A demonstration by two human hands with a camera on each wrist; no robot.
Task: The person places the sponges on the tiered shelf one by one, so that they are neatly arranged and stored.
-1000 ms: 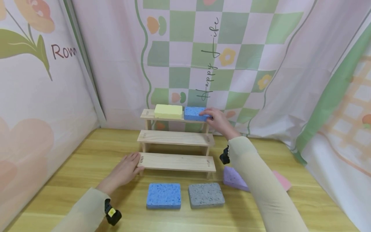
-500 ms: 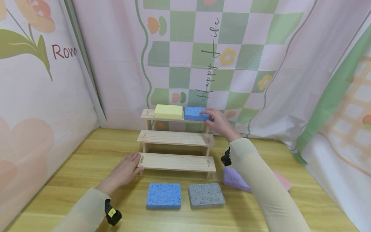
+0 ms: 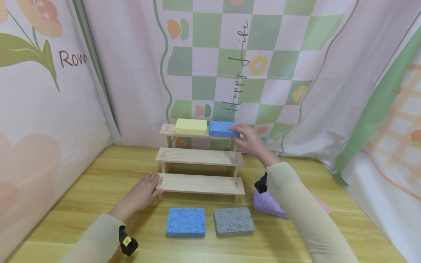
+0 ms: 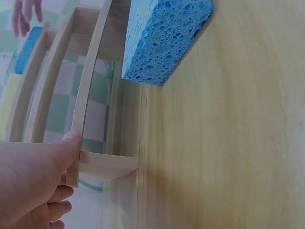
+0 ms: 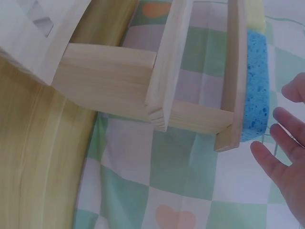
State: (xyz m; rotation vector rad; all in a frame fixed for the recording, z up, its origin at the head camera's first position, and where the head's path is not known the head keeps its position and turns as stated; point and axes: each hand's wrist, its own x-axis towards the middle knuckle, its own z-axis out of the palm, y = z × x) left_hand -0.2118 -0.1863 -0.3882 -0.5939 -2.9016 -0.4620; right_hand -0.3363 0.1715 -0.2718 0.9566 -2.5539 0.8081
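Note:
A three-step wooden rack (image 3: 200, 156) stands on the table. On its top step a yellow sponge (image 3: 191, 126) lies at the left, a blue sponge (image 3: 220, 129) at the right. My right hand (image 3: 251, 141) hovers at that blue sponge's right end; in the right wrist view, a gap separates its spread fingers (image 5: 269, 162) from the sponge (image 5: 256, 86). My left hand (image 3: 141, 193) grips the left end of the lowest step, thumb at the front edge in the left wrist view. The middle and lowest steps hold no sponges.
In front of the rack lie another blue sponge (image 3: 185, 222) and a grey sponge (image 3: 234, 221). A purple sponge (image 3: 268, 202) and a pink one (image 3: 321, 204) lie at the right, partly behind the right sleeve. Printed curtains (image 3: 138, 73) surround the table.
My right hand has let go of the blue sponge on the top step and drawn slightly to the right. The sponge stays put; my left hand has not moved.

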